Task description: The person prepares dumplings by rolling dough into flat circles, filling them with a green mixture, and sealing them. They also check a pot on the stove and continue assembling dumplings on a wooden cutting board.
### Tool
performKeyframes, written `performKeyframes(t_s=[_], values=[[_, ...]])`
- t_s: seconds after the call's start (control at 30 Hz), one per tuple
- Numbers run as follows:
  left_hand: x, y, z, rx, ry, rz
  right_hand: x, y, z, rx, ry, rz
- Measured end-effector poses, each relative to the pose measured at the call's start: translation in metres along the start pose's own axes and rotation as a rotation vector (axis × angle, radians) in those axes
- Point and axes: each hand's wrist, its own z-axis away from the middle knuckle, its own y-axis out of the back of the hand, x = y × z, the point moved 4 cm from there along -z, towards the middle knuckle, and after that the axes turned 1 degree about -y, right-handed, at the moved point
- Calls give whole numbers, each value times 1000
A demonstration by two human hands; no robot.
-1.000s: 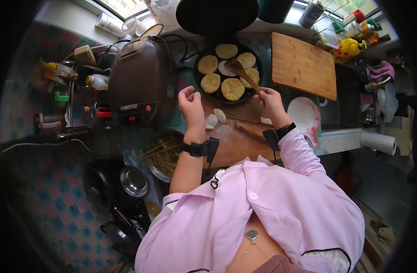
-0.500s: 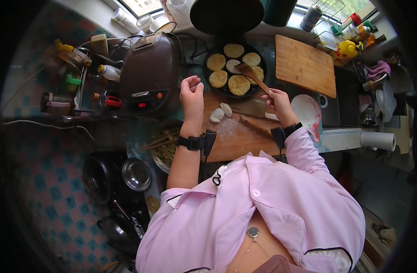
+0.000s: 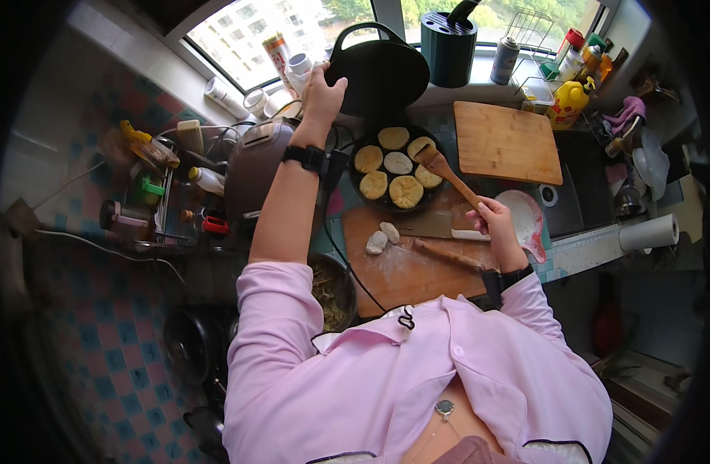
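Left fingers (image 3: pixel 319 73), thumb spread, at left edge of lid (image 3: pixel 384 79); right fingers (image 3: pixel 490 209) pinch spatula (image 3: pixel 455 181), slanting forward-left over pan (image 3: pixel 357 176).

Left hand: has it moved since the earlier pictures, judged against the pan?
Yes, upward in the view: the left hand was beside the lower left of the pan and is now beyond its upper left, by the raised lid.

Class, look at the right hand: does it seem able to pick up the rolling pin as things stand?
Probably not right away. The rolling pin lies on the floured board close by, but the right hand is holding the wooden spatula, which it would likely have to put down first.
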Motion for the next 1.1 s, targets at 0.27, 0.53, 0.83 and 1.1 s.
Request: performKeyframes(t_s=[0.27,0.53,0.83,1.1], values=[[-34,-61,-90,-138,291,346,-5,41,38,93,11,-39],[16,-52,-18,-97,-141,-101,0,71,53,185,47,-90],[13,-114,266,-372,-291,-335,-7,49,37,70,50,-106],[14,-94,294,-215,-104,-164,25,7,-10,-42,-129,-179]])
